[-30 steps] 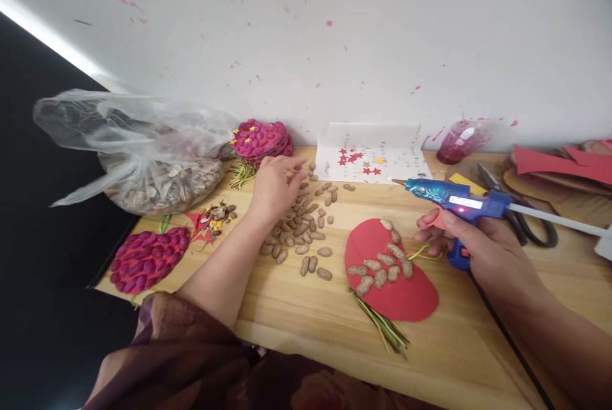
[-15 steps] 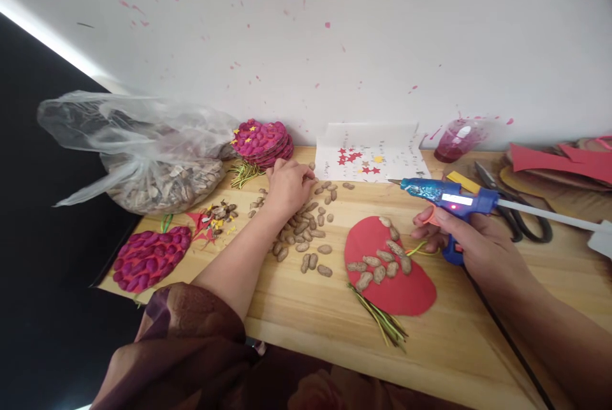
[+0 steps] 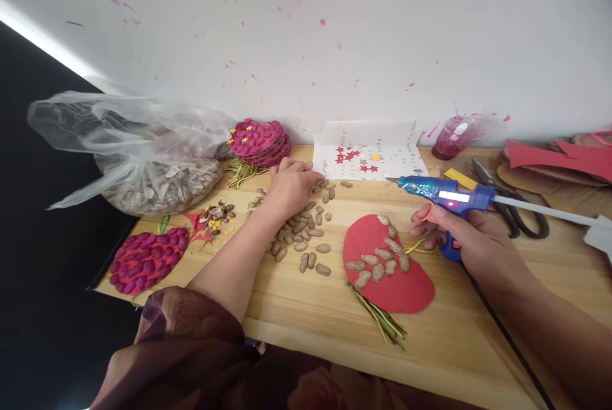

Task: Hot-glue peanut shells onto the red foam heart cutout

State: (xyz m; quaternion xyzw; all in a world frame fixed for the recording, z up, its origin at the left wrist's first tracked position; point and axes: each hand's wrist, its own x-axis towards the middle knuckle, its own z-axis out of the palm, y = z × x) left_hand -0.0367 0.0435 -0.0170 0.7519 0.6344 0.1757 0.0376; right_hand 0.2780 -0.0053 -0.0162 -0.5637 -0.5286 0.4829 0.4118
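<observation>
My right hand (image 3: 471, 234) grips a blue hot glue gun (image 3: 444, 196) by its handle, a finger at the orange trigger; its nozzle points left and a white glue stick (image 3: 545, 209) runs into its back. Below the nozzle lies a red heart-shaped cutout (image 3: 406, 285) with several peanuts (image 3: 382, 256) on it and a bundle of green stems (image 3: 380, 317) at its lower left. My left hand (image 3: 291, 187) reaches over the heap of loose peanuts (image 3: 301, 228), its back up and fingers bent down. Its fingertips are mostly hidden, so I cannot see whether they hold anything.
A clear plastic bag (image 3: 157, 187) of shells and a stack of purple-studded hearts (image 3: 261, 142) stand behind at left. One purple-studded heart (image 3: 148, 260) lies at front left. Paper with stars (image 3: 392, 164), a tilted cup (image 3: 449, 139) and scissors (image 3: 526, 219) are farther back.
My left hand has shifted slightly to the right over the peanuts, its thumb side stretching farther out. My right hand keeps the glue gun in nearly the same place.
</observation>
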